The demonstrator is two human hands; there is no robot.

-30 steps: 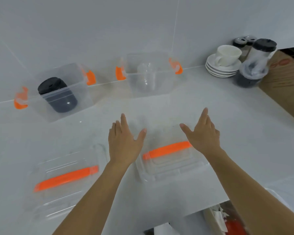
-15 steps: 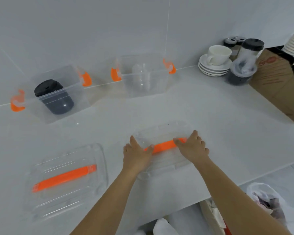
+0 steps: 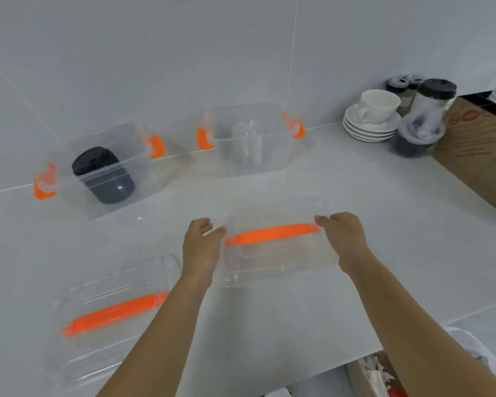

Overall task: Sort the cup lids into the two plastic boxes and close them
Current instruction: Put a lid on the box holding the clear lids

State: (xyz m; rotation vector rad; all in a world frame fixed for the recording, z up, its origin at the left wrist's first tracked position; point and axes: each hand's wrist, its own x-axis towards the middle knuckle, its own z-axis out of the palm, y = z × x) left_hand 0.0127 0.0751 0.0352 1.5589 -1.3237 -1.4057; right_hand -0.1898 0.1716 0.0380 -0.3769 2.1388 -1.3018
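Note:
Two clear plastic boxes with orange latches stand open against the wall. The left box (image 3: 132,193) holds a stack of black cup lids (image 3: 102,174). The right box (image 3: 281,156) holds a stack of clear cup lids (image 3: 246,144). A clear box cover with an orange handle (image 3: 272,255) is held just above the counter, gripped at its left end by my left hand (image 3: 202,247) and at its right end by my right hand (image 3: 344,239). A second cover with an orange handle (image 3: 112,310) lies flat at the front left.
At the back right stand a white cup on stacked saucers (image 3: 374,116), bagged stacks of black lids (image 3: 421,124) and a brown cardboard box (image 3: 476,150). The counter's front edge runs under my forearms, with a bin bag (image 3: 464,356) below it.
My hands came down onto the near cover, gripped its two ends and lifted it toward the open boxes. The other cover and both boxes stayed put.

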